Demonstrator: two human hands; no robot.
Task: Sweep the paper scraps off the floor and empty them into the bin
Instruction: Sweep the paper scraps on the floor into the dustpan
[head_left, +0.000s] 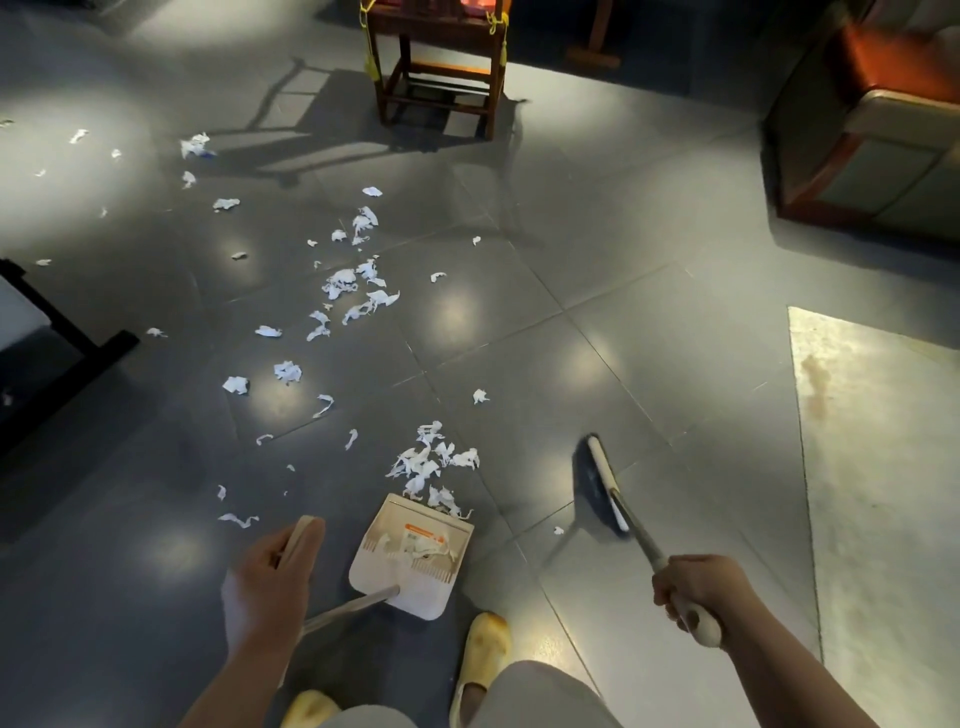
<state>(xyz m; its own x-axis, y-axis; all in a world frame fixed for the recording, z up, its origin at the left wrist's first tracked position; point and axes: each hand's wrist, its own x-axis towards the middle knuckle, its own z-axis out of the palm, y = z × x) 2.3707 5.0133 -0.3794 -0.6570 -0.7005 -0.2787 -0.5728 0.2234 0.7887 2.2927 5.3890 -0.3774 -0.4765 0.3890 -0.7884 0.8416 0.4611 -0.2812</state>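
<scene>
Most paper scraps (340, 283) lie scattered over the floor's left and middle; the left hand (270, 584), fingers wrapped on the dustpan (410, 561) handle, could tilt it and spill; the right hand (696, 587), clamped on the broom (605, 480), may flick the near pile past the lip.

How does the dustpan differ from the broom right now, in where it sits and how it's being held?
The dustpan rests flat on the floor, mouth toward the scrap pile; the broom stands apart to its right, away from the pile. The dustpan is cream and already holds a few scraps; the broom head is dark with a white back. The left hand holds the dustpan's handle top; the right hand wraps the broom's white grip. Both have long metal handles.
</scene>
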